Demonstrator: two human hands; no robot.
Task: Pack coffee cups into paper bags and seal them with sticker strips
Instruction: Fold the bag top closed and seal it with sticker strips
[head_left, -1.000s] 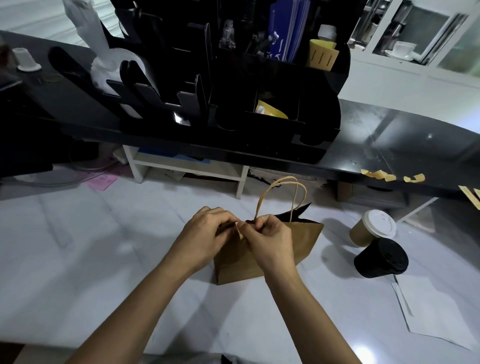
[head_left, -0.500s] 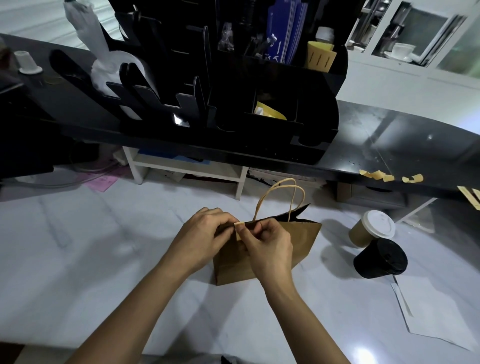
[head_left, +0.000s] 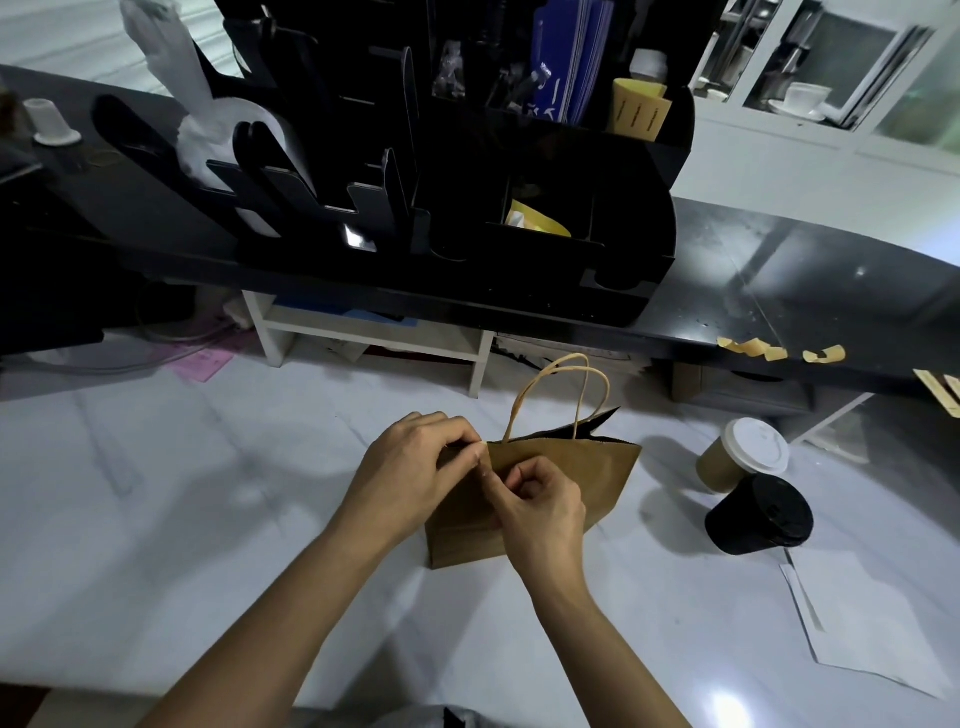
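A brown paper bag (head_left: 597, 483) with twisted paper handles stands upright on the white marble counter (head_left: 208, 519). My left hand (head_left: 415, 467) pinches the bag's top left corner, where a pale sticker strip (head_left: 483, 445) shows at the fingertips. My right hand (head_left: 540, 504) lies against the bag's front, fingers curled and thumb pressing near the strip's lower end. To the right a brown coffee cup with a white lid (head_left: 743, 457) lies tilted, and a black cup (head_left: 758, 514) lies beside it. The bag's contents are hidden.
A black shelf (head_left: 779, 291) crosses the back, carrying a black organizer (head_left: 519, 197) with sleeves and booklets. Several curled sticker strips (head_left: 779, 354) hang on the shelf's right edge. A white backing sheet (head_left: 872, 613) lies at the right on the counter.
My right hand has slid down from the bag's top edge onto its front. My left hand stays at the top corner. The bag has hardly moved.
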